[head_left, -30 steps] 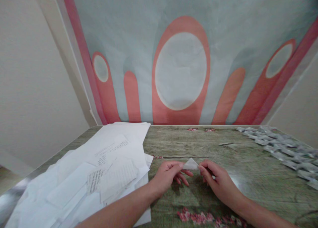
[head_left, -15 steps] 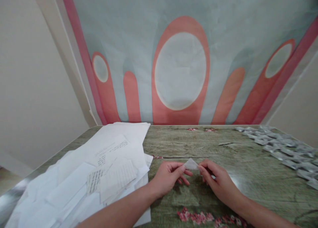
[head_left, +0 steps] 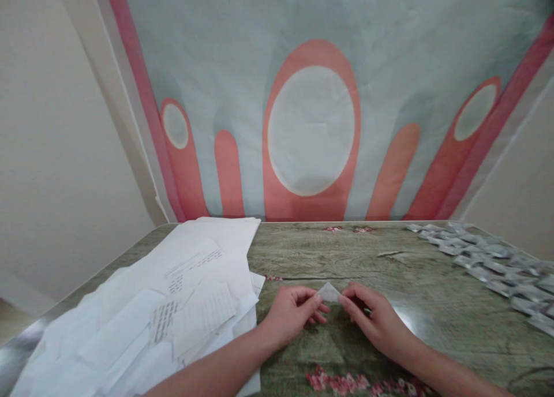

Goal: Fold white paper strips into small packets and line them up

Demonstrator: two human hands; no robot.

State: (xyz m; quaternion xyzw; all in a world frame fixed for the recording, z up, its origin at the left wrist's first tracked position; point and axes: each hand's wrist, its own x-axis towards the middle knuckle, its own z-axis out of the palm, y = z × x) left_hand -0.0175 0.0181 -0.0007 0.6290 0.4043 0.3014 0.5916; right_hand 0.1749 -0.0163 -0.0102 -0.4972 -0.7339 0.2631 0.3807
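Note:
Between my two hands is a small triangle of folded white paper [head_left: 329,292], its point facing away from me. My left hand [head_left: 296,309] pinches its left corner between thumb and forefinger, with the other fingers curled loosely underneath. At the right corner, the thumb and forefinger of my right hand [head_left: 367,311] are closed on the paper. Both hands are held low over the wood-patterned table [head_left: 303,247].
A spread of white paper sheets [head_left: 229,235], some printed, covers the table's left side. Rows of small folded paper pieces [head_left: 480,261] lie along the right edge. Behind the table hangs a grey-green backdrop [head_left: 242,68] with coral shapes.
The view has tilted up slightly. Both hands still hold the folded paper at its corners, and the fingers have shifted only a little.

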